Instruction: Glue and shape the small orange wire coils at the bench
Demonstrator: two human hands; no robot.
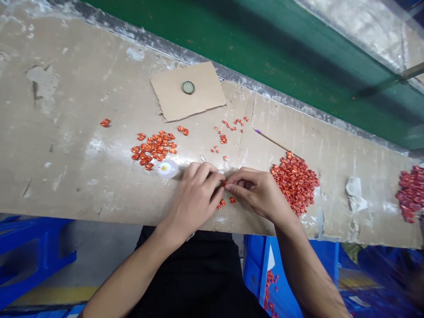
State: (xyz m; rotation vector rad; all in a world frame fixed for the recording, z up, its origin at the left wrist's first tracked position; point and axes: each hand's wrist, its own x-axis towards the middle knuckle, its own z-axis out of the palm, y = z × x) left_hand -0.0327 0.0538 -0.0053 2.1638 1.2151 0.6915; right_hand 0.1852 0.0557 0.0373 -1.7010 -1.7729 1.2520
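My left hand (200,194) and my right hand (253,187) meet over the front part of the table. Between their fingertips they pinch one small orange-red piece (223,183), mostly covered by the fingers. Just below the fingers lie a few striped orange pieces (232,200). Left of my left hand stands a small white bottle (168,168) with a yellow spot on top. Behind it is a loose group of striped orange pieces (155,148). Close to my right wrist rises a large heap of red-orange pieces (294,183).
A cardboard sheet (188,106) carries a bottle cap (188,87). Tiny orange bits (224,139) lie scattered near a thin purple-tipped stick (271,140). Another red heap (410,192) sits far right. Blue plastic stool (43,251) and blue bin (258,260) stand below the table edge.
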